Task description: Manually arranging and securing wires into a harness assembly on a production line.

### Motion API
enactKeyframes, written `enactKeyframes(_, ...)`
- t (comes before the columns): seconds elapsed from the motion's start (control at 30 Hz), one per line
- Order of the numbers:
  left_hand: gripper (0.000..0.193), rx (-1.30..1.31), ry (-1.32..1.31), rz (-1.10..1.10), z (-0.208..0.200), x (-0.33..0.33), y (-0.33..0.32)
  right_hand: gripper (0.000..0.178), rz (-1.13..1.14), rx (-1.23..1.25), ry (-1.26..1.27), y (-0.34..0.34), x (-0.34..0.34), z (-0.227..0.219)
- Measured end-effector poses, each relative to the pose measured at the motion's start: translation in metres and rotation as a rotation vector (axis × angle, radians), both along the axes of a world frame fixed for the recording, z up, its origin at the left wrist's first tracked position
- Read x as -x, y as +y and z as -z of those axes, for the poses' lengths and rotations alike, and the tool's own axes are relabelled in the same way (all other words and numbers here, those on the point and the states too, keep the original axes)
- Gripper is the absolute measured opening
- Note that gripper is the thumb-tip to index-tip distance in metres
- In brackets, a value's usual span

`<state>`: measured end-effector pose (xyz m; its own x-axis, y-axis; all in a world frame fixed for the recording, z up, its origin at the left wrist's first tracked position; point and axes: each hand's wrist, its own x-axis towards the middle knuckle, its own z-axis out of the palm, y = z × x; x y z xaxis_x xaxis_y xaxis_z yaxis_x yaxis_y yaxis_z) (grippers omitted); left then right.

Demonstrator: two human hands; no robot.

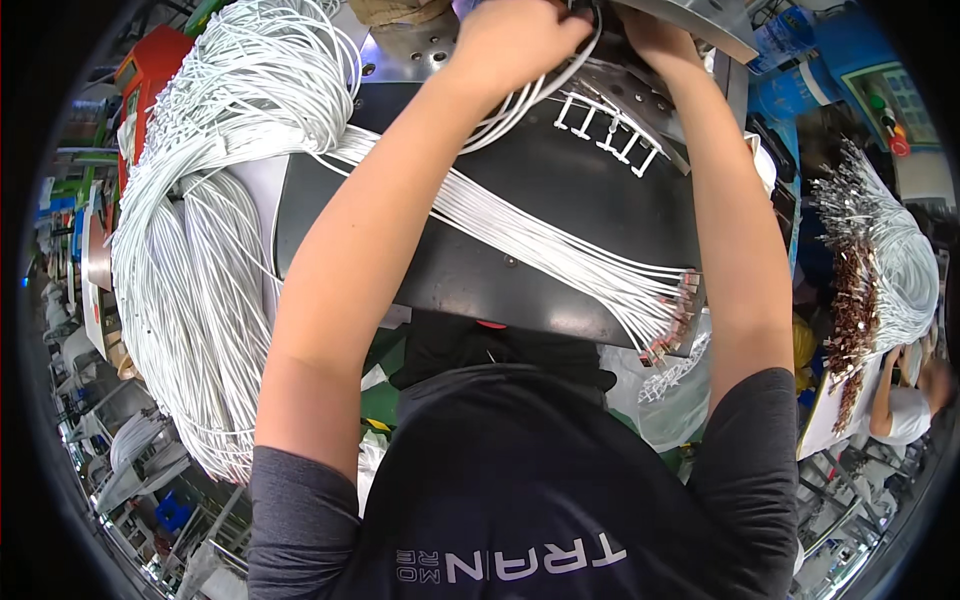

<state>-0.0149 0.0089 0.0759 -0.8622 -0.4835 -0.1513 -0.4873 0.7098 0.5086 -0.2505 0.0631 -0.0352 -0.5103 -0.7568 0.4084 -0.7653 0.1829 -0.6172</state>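
White cables (545, 245) fan across the black bench (610, 200); a larger bundle (200, 310) drapes left of it. Past its far edge, looped cables (515, 112) reach the left hand (522, 45), the right hand (655, 42) nearby; whether either grip is clenched cannot be told. Right of the bench shows a co-worker (908, 412).

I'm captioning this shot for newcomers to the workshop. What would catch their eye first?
Probably the big tangle of white cables heaped at upper left, with long strands hanging below it. Next, the white cable fan crossing the black work surface, its reddish-brown ends splayed at lower right. Then the left hand and partly hidden right hand, at the top edge.
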Motion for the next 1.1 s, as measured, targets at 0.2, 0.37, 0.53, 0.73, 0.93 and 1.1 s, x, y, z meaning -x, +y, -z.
enactKeyframes(0.2,0.045,0.797,0.575,0.088,0.107,-0.002,-0.061,0.051,-0.11,-0.067,0.328,0.035,-0.107,-0.023)
enactKeyframes(0.37,0.05,0.86,0.46,0.033,0.109,0.008,-0.04,0.059,-0.07,-0.076,0.51,0.03,-0.107,-0.016)
enactKeyframes(0.53,0.049,0.722,0.378,-0.069,0.096,0.014,-0.032,0.053,-0.196,0.405,0.423,0.024,-0.111,-0.011)
enactKeyframes(0.73,0.046,0.744,0.715,-0.064,0.125,0.015,-0.048,0.038,0.224,-0.026,0.657,0.021,-0.111,0.011)
enactKeyframes(0.93,0.024,0.634,0.899,-0.085,0.111,-0.052,-0.012,0.039,0.114,-0.004,0.392,0.088,-0.118,-0.019)
enactKeyframes(1.1,0.041,-1.416,0.589,0.136,0.125,-0.263,0.082,0.021,0.742,0.46,0.065,0.337,-0.137,0.028)
